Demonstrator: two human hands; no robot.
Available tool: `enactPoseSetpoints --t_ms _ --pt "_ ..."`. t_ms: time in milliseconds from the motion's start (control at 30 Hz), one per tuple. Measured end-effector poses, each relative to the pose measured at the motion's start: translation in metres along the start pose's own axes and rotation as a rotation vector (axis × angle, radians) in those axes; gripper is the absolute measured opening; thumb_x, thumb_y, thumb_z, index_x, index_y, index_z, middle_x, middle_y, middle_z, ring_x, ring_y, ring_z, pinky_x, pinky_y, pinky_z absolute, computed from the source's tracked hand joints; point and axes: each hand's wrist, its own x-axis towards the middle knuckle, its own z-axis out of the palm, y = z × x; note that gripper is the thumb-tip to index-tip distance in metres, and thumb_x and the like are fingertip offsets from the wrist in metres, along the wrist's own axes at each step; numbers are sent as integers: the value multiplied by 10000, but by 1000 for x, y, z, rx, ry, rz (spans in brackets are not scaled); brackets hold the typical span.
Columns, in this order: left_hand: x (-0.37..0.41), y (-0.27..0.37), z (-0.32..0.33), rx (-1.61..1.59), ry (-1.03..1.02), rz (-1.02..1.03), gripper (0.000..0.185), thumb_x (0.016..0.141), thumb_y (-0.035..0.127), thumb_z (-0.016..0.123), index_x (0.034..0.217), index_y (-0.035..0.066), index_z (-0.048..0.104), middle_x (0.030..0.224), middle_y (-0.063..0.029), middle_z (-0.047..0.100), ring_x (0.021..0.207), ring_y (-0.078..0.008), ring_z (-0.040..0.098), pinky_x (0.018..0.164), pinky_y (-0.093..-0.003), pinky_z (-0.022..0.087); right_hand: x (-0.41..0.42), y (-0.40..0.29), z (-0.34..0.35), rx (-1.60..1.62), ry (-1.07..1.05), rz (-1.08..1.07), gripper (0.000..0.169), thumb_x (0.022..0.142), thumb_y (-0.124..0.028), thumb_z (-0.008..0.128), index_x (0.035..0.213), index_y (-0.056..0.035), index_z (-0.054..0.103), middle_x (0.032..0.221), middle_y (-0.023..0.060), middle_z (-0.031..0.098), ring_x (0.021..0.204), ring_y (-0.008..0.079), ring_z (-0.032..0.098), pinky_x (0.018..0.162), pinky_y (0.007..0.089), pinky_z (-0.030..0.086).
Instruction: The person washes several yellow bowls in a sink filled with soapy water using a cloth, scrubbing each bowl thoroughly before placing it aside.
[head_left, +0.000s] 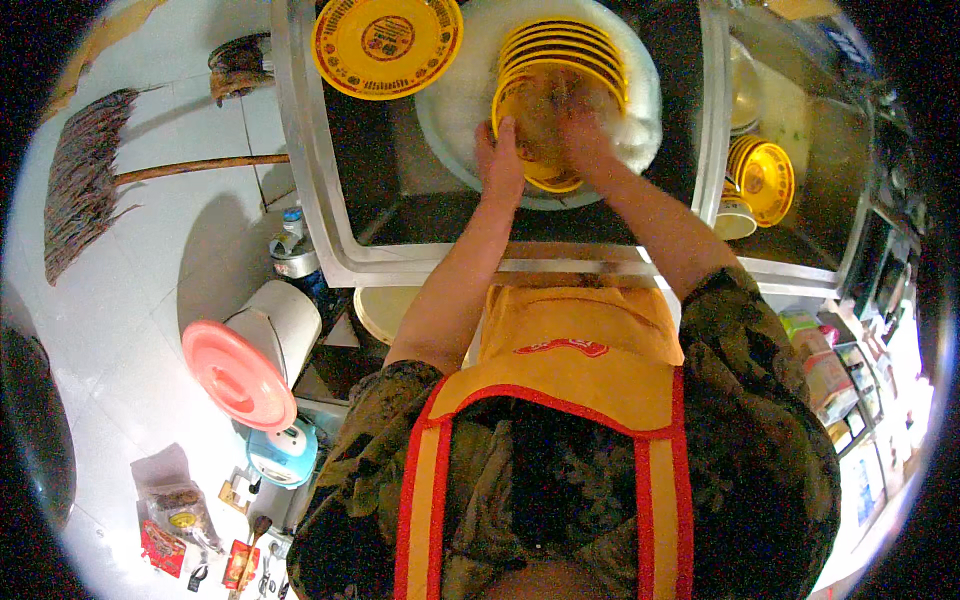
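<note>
My left hand (501, 159) grips the left rim of a yellow plate (551, 182), thumb along the edge. The plate tilts in front of a row of stacked yellow plates (562, 37) inside a large round pale basin (442, 142). Motion blur covers my right hand (589, 139), which is over the face of the same plate; its fingers and anything in them cannot be made out. Foamy-looking white shows inside the basin, which stands in a metal-rimmed sink (322, 225). A separate yellow plate (387, 46) with a dark red patterned border lies at the upper left.
In the right-hand sink compartment are another yellow plate stack (765, 180) and a pale bowl (733, 225). Leftward are a broom (86, 176), a white bucket (289, 322), a pink lid (236, 371) and a blue-white appliance (283, 452). Shelved goods (825, 367) stand rightward.
</note>
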Motion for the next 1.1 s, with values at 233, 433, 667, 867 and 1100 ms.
enactPoseSetpoints --t_ms 233,433,667,867,1100 --pt "6 0 -11 23 61 2 456 910 321 550 1208 -20 495 1154 -138 570 1010 -233 556 877 -351 448 -21 -79 -37 813 -135 92 502 857 -307 548 1306 -87 499 1260 207 532 1205 396 462 1051 489 338" --pt "3 7 -10 -109 28 -44 438 941 335 520 1241 18 485 1157 -104 572 1005 -226 563 865 -346 464 -47 -16 -30 219 -173 -313 456 810 -192 552 1264 -152 550 1228 205 545 1161 400 496 1030 499 360" --pt "9 5 -1 -259 -230 -86 599 954 515 378 1365 78 395 1338 -95 475 1207 -257 477 974 -408 423 4 -24 -53 0 -164 20 472 799 -84 551 1270 -122 532 1300 180 475 1186 424 447 1036 497 347" --pt "-4 26 -8 -422 -214 -330 752 888 689 274 1389 137 376 1370 -102 447 1231 -280 459 948 -443 450 4 -90 -45 712 116 -96 445 865 -191 531 1298 -91 498 1324 193 479 1245 368 431 1071 457 310" --pt "-9 39 -5 -508 -218 -256 622 939 590 264 1363 158 409 1325 -100 495 1162 -303 514 934 -485 472 -36 -44 -100 590 -315 -512 408 799 -113 556 1206 -96 591 1341 156 479 1250 333 437 1068 407 322"
